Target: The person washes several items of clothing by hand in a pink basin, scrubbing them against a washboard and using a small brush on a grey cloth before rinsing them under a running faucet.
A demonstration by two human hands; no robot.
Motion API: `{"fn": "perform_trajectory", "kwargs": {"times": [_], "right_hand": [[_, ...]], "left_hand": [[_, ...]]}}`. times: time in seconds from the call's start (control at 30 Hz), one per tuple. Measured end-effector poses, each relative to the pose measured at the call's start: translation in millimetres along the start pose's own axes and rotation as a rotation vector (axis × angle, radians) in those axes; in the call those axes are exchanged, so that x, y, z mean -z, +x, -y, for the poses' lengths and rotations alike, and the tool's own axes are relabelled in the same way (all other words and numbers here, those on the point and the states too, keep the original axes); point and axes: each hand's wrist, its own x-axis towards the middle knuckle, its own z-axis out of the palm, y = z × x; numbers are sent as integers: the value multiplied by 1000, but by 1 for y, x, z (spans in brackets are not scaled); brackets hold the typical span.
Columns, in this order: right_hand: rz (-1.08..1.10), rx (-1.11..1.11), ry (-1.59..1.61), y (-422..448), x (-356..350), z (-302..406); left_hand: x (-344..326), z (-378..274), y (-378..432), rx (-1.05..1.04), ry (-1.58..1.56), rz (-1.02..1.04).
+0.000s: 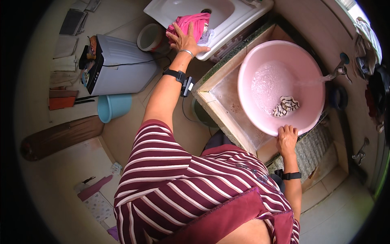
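My left hand (184, 40) rests with spread fingers on a bunched bright-pink cloth (195, 23), at the near corner of a white ceramic sink (170, 10). Pale lavender fabric (206, 37) pokes out beside it. My right hand (287, 138) curls over the near rim of a large pink plastic basin (248, 105). A small black-and-cream patterned cloth (285, 106) lies in the basin. Water streams into it from a wall tap (338, 72) and churns on the far side. The basin sits in a tiled wash trough (225, 88).
A ridged stone washing slab (315, 149) adjoins the trough, below a second tap (361, 151). To the left stand a grey washing machine (125, 65), a turquoise bucket (117, 106) and a whitish bucket (149, 38). Clothes (367, 45) hang at the right wall.
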Motion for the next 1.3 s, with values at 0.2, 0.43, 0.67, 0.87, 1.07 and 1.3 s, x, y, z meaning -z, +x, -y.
{"fn": "perform_trajectory", "kwargs": {"times": [0.2,0.43,0.67,0.87,1.07,1.3], "right_hand": [[16,-24,3,-2,2,-2],[-12,-26,52,-1,6,-1],[-7,-19,74,0,6,-2],[-23,-38,92,-2,7,-7],[-18,-50,108,-2,8,-9],[-34,-41,122,-4,5,-7]], "left_hand": [[-8,-3,32,71,24,66],[-16,26,49,104,-255,-133],[-3,69,60,257,-1195,-266],[54,63,12,207,-1752,-205],[134,27,-83,-114,-2055,71],[173,35,-178,-116,-2261,84]]}}
